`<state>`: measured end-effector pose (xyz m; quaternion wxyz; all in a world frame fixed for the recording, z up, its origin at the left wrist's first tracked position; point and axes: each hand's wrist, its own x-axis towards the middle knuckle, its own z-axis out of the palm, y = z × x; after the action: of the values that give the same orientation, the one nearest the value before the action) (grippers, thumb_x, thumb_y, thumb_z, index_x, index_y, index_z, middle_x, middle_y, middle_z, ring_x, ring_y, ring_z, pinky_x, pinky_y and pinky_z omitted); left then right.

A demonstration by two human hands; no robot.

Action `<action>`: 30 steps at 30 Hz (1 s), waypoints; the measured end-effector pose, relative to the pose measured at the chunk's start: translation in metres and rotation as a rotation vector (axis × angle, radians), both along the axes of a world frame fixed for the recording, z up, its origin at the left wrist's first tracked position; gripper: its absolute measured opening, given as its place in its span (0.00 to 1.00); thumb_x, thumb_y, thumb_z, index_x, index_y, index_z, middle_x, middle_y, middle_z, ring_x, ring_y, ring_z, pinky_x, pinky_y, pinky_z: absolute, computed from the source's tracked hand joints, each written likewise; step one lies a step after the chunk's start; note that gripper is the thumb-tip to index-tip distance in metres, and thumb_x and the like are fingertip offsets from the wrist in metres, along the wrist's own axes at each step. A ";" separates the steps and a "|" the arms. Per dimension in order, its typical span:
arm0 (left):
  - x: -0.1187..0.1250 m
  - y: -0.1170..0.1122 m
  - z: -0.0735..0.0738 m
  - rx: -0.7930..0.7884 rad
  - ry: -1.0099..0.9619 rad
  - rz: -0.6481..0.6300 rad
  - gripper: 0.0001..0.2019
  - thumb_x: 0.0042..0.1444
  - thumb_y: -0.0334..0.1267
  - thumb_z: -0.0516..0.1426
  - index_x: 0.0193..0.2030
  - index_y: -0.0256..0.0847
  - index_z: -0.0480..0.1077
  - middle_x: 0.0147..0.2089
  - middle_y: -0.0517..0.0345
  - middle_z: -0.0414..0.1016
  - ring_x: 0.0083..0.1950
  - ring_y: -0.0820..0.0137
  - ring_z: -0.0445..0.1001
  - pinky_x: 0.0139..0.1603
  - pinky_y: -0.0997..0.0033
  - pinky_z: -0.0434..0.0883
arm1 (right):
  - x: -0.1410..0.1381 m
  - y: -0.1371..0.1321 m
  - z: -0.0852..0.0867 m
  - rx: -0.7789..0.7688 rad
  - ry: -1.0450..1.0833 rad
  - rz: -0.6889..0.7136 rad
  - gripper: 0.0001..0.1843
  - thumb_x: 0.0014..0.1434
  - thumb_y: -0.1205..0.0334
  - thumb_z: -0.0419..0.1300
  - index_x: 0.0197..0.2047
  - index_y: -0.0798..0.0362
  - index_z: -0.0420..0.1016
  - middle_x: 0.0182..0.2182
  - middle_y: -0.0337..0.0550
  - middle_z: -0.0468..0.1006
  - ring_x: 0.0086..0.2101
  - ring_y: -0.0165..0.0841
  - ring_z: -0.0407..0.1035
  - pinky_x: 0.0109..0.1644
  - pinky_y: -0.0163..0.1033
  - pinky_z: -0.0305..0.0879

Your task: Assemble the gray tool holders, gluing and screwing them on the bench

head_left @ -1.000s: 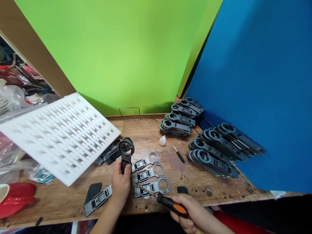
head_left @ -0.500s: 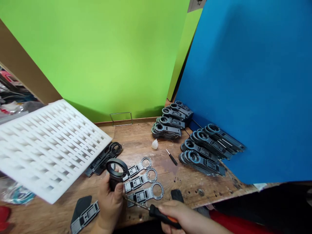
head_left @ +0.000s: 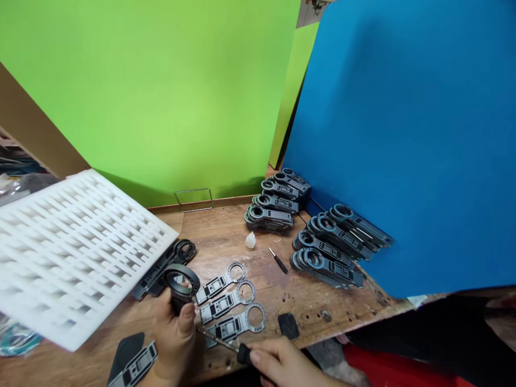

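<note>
A black plastic part with a ring at its top (head_left: 183,278) is gripped in my left hand (head_left: 175,328), thumb and fingers closed around its lower end. My right hand (head_left: 284,361) is wrapped round the black handle of a screwdriver (head_left: 244,355). Its metal shaft points up and left to the left hand, where the tip is hidden. Behind the shaft, three grey ring-ended plates (head_left: 236,325) lie side by side on the wooden table (head_left: 226,226). Near my left wrist, another grey plate (head_left: 136,367) rests against a dark flat piece (head_left: 126,349).
A white slotted board (head_left: 86,247) leans at the left over black ringed parts (head_left: 164,269). Stacks of ringed parts (head_left: 278,201) stand at the back, more (head_left: 326,244) by the blue panel (head_left: 403,134). A small screwdriver (head_left: 278,260) and a whitish lump (head_left: 250,240) lie mid-table.
The whole view has shifted, so things sit slightly further left. My right hand covers more of the screwdriver's handle; the orange part no longer shows. Both holds are unchanged.
</note>
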<state>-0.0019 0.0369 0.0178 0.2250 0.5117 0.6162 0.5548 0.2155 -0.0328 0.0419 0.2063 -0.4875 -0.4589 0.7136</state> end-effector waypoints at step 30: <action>0.065 -0.017 -0.050 -0.690 -0.784 -0.229 0.22 0.40 0.57 0.63 0.33 0.38 0.74 0.31 0.49 0.78 0.37 0.55 0.77 0.33 0.59 0.75 | 0.033 0.018 -0.056 1.002 -0.906 -0.213 0.24 0.60 0.64 0.52 0.60 0.49 0.63 0.52 0.50 0.71 0.51 0.42 0.65 0.54 0.47 0.64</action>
<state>0.0633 0.0198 -0.0321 0.6526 0.2262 0.5726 0.4416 0.2488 -0.0150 -0.0145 0.2636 -0.6262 -0.7244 0.1167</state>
